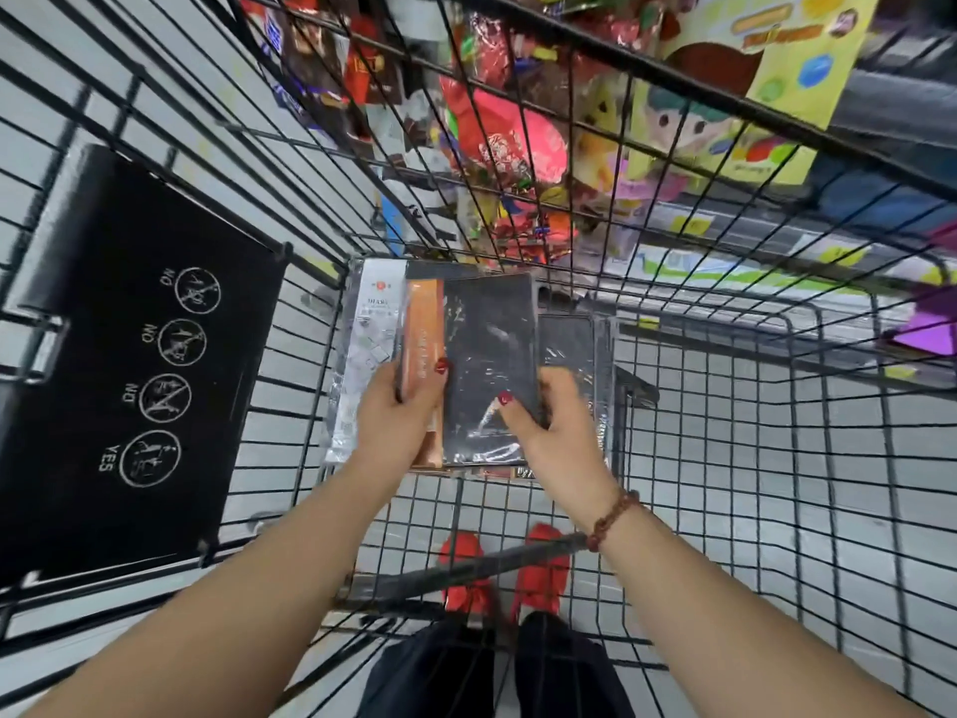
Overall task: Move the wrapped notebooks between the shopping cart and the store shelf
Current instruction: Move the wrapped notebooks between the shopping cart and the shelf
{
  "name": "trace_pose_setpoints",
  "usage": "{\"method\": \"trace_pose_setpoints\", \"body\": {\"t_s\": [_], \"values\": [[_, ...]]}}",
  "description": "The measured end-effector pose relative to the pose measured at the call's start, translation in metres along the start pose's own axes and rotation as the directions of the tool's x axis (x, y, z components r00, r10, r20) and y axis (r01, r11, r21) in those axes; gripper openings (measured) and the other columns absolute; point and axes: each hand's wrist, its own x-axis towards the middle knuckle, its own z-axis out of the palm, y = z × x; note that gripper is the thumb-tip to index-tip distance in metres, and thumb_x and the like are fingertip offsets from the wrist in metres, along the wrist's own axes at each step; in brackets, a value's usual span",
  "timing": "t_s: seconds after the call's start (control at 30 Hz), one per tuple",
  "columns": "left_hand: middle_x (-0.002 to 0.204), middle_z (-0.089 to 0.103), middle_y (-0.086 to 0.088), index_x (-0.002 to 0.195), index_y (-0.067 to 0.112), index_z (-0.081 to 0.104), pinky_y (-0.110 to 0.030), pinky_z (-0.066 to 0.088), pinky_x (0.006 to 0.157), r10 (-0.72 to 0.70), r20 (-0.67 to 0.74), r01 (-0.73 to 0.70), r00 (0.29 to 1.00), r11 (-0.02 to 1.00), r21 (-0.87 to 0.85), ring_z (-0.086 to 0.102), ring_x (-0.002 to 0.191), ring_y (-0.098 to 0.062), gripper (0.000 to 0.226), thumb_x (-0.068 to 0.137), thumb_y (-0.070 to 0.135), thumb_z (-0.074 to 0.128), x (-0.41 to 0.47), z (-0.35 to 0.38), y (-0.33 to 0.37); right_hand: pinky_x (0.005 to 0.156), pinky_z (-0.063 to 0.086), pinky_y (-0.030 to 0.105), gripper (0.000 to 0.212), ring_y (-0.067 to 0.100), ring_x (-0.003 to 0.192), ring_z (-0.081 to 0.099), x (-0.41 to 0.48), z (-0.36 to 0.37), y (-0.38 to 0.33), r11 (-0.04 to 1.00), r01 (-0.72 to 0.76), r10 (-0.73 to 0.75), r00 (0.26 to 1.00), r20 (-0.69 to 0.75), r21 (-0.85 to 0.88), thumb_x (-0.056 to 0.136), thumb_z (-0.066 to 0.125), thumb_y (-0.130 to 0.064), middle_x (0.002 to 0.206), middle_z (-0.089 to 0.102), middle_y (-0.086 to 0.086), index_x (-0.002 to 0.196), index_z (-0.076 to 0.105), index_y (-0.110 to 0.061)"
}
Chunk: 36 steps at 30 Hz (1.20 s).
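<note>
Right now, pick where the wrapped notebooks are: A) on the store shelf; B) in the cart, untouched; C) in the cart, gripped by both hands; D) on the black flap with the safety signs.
C: the left hand and the right hand each grip an edge of the wrapped notebooks, low inside the cart.

Left hand, right hand extended, fingers curled.

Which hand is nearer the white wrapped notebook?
Left. The left hand overlaps the right edge of the white wrapped notebook; the right hand grips the far side of the black notebook.
</note>
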Motion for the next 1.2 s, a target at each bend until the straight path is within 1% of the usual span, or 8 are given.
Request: {"method": "trace_pose_setpoints", "body": {"t_s": [0.17,0.23,0.4,0.5,0.63,0.8,1.0,1.2], "values": [[0.089,0.068,0.002,0.110,0.016,0.059,-0.032,0.057,0.063,-0.010,-0.108,0.014,0.994,0.999,0.035,0.067,0.076,-0.017,0.029,0.086,0.031,0.067,0.013,-0.024,-0.011,0.060,0.046,0.010,0.010,-0.003,0.065,0.056,0.011,-0.025,0.016,0.996,0.038,-0.057,0.966,-0.253,-0.080,0.088,0.060,-0.010,0.076,0.060,-0.007,0.087,0.060,-0.020],[0.085,0.066,0.004,0.110,0.015,0.058,-0.029,0.054,0.058,0.022,-0.104,-0.010,0.994,0.993,0.114,0.065,0.071,-0.014,0.028,0.087,0.028,0.066,0.015,-0.029,-0.014,0.064,0.048,0.019,0.010,0.001,0.067,0.056,0.017,-0.035,0.030,0.979,-0.027,-0.049,0.930,-0.365,-0.201,0.083,0.067,-0.017,0.079,0.061,-0.002,0.088,0.059,-0.019],[0.087,0.069,-0.006,0.098,0.027,0.056,-0.047,0.058,0.063,0.035,-0.122,-0.009,0.992,0.980,0.201,0.067,0.070,-0.027,0.023,0.083,0.040,0.067,0.016,-0.029,-0.024,0.087,0.045,0.030,0.081,0.019,0.105,0.046,0.024,-0.037,0.054,0.850,-0.291,0.101,0.908,-0.406,-0.439,0.055,0.082,-0.054,0.116,0.048,0.007,0.114,0.044,-0.012],[0.086,0.070,-0.004,0.099,0.029,0.057,-0.048,0.058,0.065,0.049,-0.130,-0.017,0.990,0.972,0.235,0.068,0.072,-0.028,0.025,0.082,0.044,0.067,0.016,-0.028,-0.027,0.090,0.045,0.034,0.094,0.025,0.113,0.044,0.021,-0.037,0.061,0.806,-0.338,0.170,0.919,-0.357,-0.486,0.049,0.083,-0.059,0.120,0.045,0.010,0.118,0.039,-0.013],[0.080,0.068,-0.005,0.102,0.019,0.057,-0.040,0.056,0.056,0.067,-0.135,-0.032,0.989,0.969,0.245,0.063,0.061,-0.024,0.025,0.086,0.035,0.066,0.017,-0.027,-0.028,0.080,0.047,0.029,0.082,0.023,0.100,0.055,0.016,-0.047,0.068,0.840,-0.422,0.309,0.889,-0.339,-0.342,0.057,0.082,-0.053,0.113,0.055,0.006,0.117,0.043,-0.013],[0.080,0.066,-0.007,0.101,0.020,0.055,-0.034,0.053,0.048,0.060,-0.124,-0.029,0.990,0.970,0.240,0.060,0.056,-0.023,0.021,0.087,0.032,0.065,0.014,-0.028,-0.025,0.051,0.041,0.025,0.035,0.020,0.068,0.060,0.012,-0.065,0.063,0.870,-0.405,0.324,0.899,-0.294,-0.281,0.073,0.077,-0.032,0.074,0.062,0.002,0.087,0.053,-0.010],[0.079,0.061,0.005,0.105,0.015,0.057,-0.011,0.042,0.036,0.029,-0.115,0.000,0.993,0.968,0.251,0.058,0.060,-0.008,0.024,0.088,0.031,0.063,-0.002,-0.029,0.000,0.075,0.054,0.039,0.021,0.028,0.078,0.062,-0.003,-0.074,0.051,0.908,-0.372,0.297,0.896,-0.331,-0.191,0.084,0.066,-0.017,0.087,0.066,0.009,0.102,0.057,-0.009],[0.080,0.067,-0.005,0.094,0.016,0.061,-0.042,0.058,0.066,0.022,-0.137,0.018,0.990,0.958,0.286,0.065,0.069,-0.025,0.029,0.079,0.040,0.068,-0.037,-0.043,0.039,0.052,0.046,0.030,0.010,0.029,0.060,0.060,-0.041,-0.088,0.001,0.957,-0.247,0.191,0.932,-0.307,-0.155,0.090,0.056,-0.014,0.084,0.068,0.022,0.091,0.065,-0.008]]}}
